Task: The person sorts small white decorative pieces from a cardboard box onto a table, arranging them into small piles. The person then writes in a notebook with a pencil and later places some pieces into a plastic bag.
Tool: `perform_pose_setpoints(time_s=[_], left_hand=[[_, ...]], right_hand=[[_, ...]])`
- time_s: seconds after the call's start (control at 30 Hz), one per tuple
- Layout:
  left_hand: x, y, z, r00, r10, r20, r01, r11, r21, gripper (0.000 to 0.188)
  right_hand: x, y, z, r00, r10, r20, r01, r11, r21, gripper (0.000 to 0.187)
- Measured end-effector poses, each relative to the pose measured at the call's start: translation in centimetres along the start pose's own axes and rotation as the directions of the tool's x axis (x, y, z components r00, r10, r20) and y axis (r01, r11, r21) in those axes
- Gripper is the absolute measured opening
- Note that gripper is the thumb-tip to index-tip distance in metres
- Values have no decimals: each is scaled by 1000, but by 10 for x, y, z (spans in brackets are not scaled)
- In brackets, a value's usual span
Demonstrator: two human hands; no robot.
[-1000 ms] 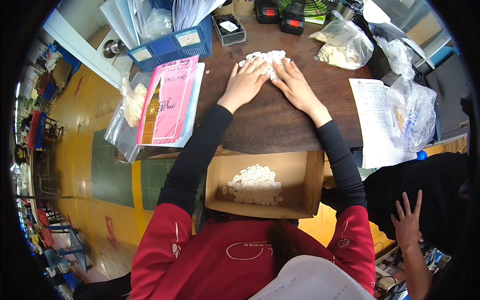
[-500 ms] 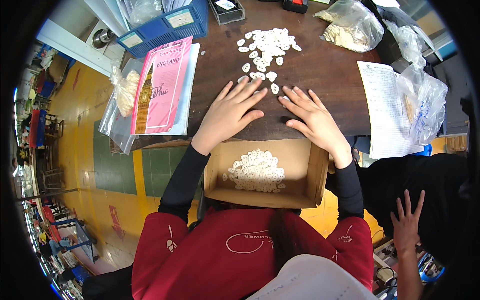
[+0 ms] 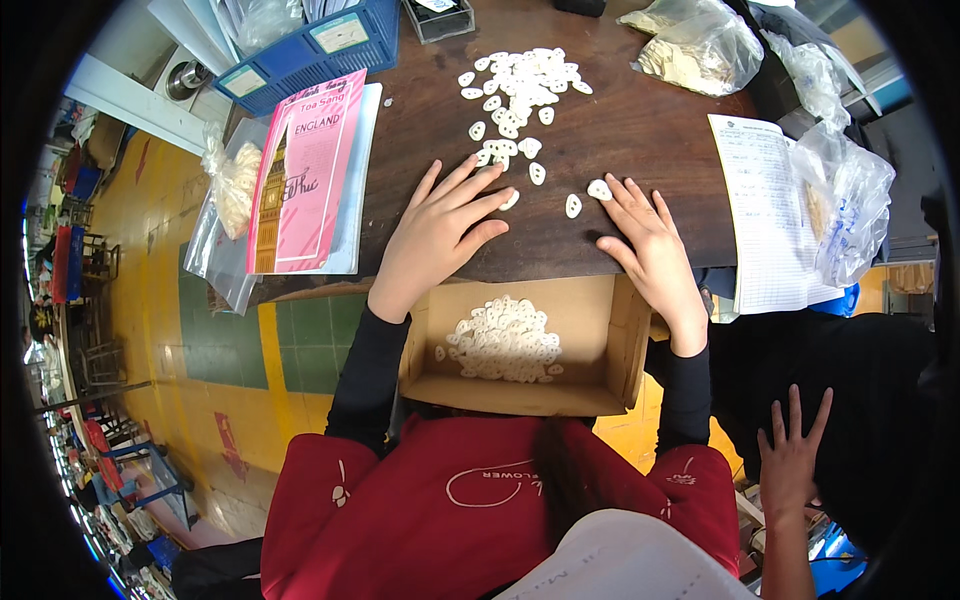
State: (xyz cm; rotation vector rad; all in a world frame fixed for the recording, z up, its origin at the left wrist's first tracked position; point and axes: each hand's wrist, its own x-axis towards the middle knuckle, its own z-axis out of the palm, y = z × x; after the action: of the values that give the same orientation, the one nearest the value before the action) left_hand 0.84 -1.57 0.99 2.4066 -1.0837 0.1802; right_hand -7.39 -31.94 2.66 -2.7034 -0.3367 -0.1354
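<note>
Dark brown wooden table (image 3: pixel 640 140) is the work surface, cluttered round its edges, with a yellow and green tiled floor showing below it.

Both hands lie flat on the wood, palms down, fingers spread, gripping nothing. The left hand (image 3: pixel 437 232) has its fingertips touching a couple of the small white oval pieces (image 3: pixel 520 85); the right hand (image 3: pixel 652 250) has two loose ones just beyond its fingertips. Right under the table's near edge, between the two wrists, sits an open cardboard box (image 3: pixel 625 340) with a decent heap of the same white bits (image 3: pixel 505 338) in it (looks like it's resting in the lap).

Progress, as I read it: maybe half is in the box, and a big scatter is left on the table beyond the hands, thickest toward the table's far edge. So there's plenty to go.

Compared with half a second ago, the hands have slid nearer the table's front edge, and a few stragglers trail between them and the main scatter. A second ago both hands were cupped over the pile at the table's far side.

Further out: a pink booklet (image 3: pixel 305 185) lies left of the left hand, with a blue basket (image 3: pixel 310 55) beyond it. Clear plastic bags (image 3: pixel 690 50) and a printed sheet (image 3: pixel 770 220) lie right of the right hand. Someone else's hand (image 3: pixel 790 450) shows below the table's right corner.
</note>
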Motion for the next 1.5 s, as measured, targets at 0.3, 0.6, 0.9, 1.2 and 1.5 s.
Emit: perform_pose_setpoints(time_s=[0.3,0.6,0.9,1.2,1.5], left_hand=[[-1,-3,2,967,-147,-208,86,957,-275,26],[-30,34,5,831,-191,-523,-92,879,-468,20],[-88,33,55,844,-347,408,434,889,-143,27],[-92,42,42,851,-162,499,415,790,-452,33],[-54,10,-23,877,-307,-368,186,925,-330,20]], right_hand=[[12,0,6,991,-64,-117,76,992,98,43],[-23,1,0,897,104,-429,25,958,286,26],[-70,-36,36,900,389,-195,-269,849,455,8],[0,-5,16,972,-80,-222,59,993,-103,47],[-68,-56,31,990,-114,87,115,993,-1,60]])
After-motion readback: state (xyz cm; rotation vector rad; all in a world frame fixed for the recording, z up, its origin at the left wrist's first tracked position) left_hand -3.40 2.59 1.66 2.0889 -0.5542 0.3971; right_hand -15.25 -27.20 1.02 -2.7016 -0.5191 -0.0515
